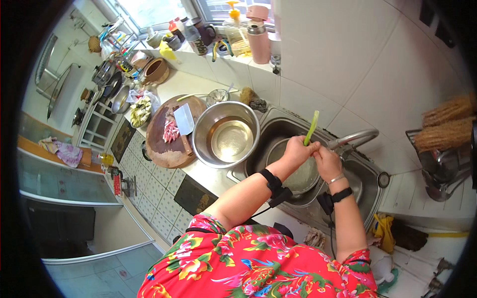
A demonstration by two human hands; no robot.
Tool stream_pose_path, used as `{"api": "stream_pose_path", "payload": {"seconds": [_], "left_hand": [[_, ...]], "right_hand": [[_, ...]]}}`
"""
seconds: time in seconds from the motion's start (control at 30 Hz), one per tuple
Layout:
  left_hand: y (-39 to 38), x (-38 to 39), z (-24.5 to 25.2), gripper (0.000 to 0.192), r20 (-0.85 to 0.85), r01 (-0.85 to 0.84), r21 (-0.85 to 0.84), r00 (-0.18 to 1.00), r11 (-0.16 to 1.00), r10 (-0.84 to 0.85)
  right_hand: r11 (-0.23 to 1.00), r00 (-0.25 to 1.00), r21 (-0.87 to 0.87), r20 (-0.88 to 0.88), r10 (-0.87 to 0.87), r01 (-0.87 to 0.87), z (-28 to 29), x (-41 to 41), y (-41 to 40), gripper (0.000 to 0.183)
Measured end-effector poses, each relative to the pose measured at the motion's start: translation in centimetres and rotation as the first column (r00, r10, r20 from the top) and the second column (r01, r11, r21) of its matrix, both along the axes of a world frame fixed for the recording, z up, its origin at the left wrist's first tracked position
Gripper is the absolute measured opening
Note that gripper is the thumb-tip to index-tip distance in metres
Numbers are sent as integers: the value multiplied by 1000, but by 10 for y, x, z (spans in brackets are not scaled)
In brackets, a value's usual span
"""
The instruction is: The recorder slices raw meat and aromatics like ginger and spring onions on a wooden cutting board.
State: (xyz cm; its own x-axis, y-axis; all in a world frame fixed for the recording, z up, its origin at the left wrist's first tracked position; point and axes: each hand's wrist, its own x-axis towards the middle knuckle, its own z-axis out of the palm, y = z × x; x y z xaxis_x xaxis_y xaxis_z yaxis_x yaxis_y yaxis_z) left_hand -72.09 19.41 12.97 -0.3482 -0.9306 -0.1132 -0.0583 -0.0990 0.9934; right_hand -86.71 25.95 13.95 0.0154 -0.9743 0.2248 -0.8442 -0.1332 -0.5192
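Note:
My left hand [297,150] grips a green stalk [311,128], whose end sticks up past my fingers. Touching it, my right hand [328,162] has its fingertips closed near the stalk's lower end; what they pinch is hidden. Both hands are above a steel sink [261,149], in which a round metal basin [298,177] sits. Left of the sink stands a steel pot [197,139] with liquid in it. Beside the pot, a cleaver [185,120] and chopped pinkish meat [170,132] lie on a round wooden chopping board [160,151].
A curved faucet [357,135] reaches over the sink from the right. Behind the pot are a glass bowl [217,97] and a scrubber [246,95]. A bowl of cut vegetables [141,111] stands beyond the board. Bottles and a pink flask [258,44] line the windowsill.

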Motion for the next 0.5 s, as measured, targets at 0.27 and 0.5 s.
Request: {"api": "stream_pose_path", "payload": {"seconds": [0.27,0.5], "left_hand": [[-2,22,-17,26,-106,-154,109,980,982,166],[9,68,-2,19,121,-205,-88,969,975,215]], "right_hand": [[999,998,11,-39,-49,49,-26,-39,19,15],[967,970,81,-40,-239,242,-48,-72,15,21]]}}
